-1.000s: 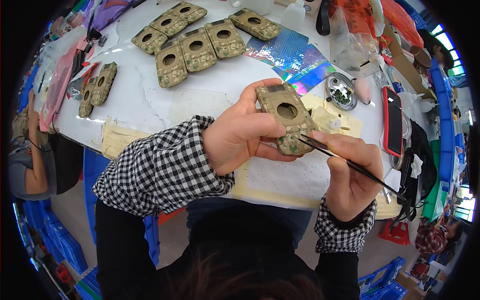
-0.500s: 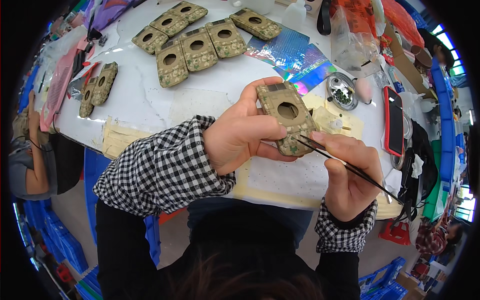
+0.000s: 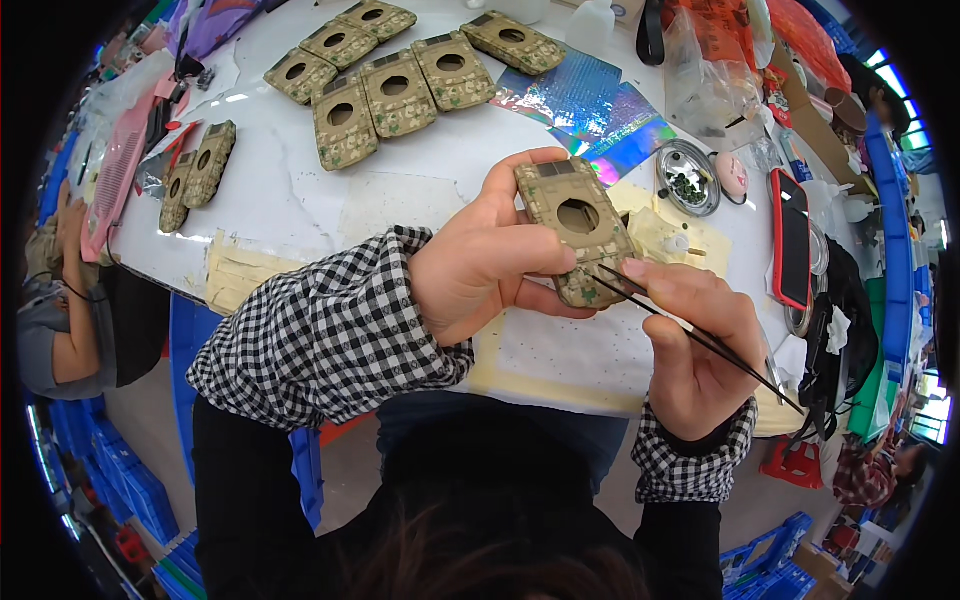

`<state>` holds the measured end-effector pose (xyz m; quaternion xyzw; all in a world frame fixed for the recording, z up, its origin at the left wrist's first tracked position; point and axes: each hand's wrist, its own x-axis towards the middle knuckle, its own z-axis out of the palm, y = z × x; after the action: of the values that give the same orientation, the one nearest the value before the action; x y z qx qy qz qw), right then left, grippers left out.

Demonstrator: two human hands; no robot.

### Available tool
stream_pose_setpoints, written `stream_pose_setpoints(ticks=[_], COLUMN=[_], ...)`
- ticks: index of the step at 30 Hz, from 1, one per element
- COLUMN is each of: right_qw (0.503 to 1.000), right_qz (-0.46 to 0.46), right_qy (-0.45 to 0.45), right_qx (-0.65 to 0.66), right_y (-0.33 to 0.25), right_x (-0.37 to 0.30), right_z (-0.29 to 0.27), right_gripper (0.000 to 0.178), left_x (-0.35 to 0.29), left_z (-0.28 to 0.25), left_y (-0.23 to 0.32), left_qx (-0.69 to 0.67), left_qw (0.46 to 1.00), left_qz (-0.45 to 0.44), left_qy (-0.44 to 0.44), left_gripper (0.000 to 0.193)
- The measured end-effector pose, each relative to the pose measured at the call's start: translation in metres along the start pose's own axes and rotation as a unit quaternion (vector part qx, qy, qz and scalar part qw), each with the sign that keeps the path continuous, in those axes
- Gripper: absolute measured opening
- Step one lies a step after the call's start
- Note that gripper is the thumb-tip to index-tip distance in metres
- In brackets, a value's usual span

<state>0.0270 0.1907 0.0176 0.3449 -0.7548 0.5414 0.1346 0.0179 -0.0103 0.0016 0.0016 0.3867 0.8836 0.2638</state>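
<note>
The hull (image 3: 592, 252) is held up over the near part of the counter (image 3: 285, 185). The left grip (image 3: 475, 262) is closed around its left side, thumb on top, fingers beneath. The right grip (image 3: 700, 345) pinches the tweezers (image 3: 738, 364), their tips at the hull's near end (touching or just short of it, I cannot tell). The hull looks light and stiff, probably plastic, its matt camouflage unlikely to slip. The rim around its round hole and any small fittings may be the fragile parts; the long sides seem the safest hold.
</note>
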Motion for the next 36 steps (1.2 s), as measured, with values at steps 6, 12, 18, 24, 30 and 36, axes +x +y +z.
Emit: stream_pose_setpoints(ticks=[6,12,18,24,30,36], right_qw=[1.0,1.0,1.0,1.0,0.999,0.999], right_qz=[-0.004,-0.01,-0.01,-0.013,-0.019,-0.017], right_qy=[0.0,0.002,0.004,-0.003,-0.007,-0.01], right_qx=[0.0,-0.007,-0.01,-0.023,-0.03,-0.037], right_y=[0.0008,0.001,0.0004,0.0004,0.001,-0.0004], right_x=[-0.0002,0.0,0.0001,0.0001,0.0007,0.0013], right_z=[0.0004,0.0009,0.0016,0.0012,0.0015,0.0016], right_gripper=[0.023,0.023,0.023,0.024,0.024,0.024], left_x=[0.0008,0.0001,0.001,0.001,0.0,-0.0013], left_z=[0.0004,-0.0004,0.0002,-0.0007,-0.0013,0.0003], left_y=[0.0002,-0.0005,-0.0002,-0.0005,-0.0011,-0.0007], left_qx=[0.009,0.01,0.014,0.017,0.036,0.04], left_qw=[1.0,1.0,1.0,1.0,0.999,0.999], left_qz=[-0.002,0.002,0.003,0.002,-0.002,-0.003], left_qy=[0.006,0.003,0.007,0.01,0.003,0.004], left_gripper=[0.077,0.077,0.078,0.079,0.077,0.076])
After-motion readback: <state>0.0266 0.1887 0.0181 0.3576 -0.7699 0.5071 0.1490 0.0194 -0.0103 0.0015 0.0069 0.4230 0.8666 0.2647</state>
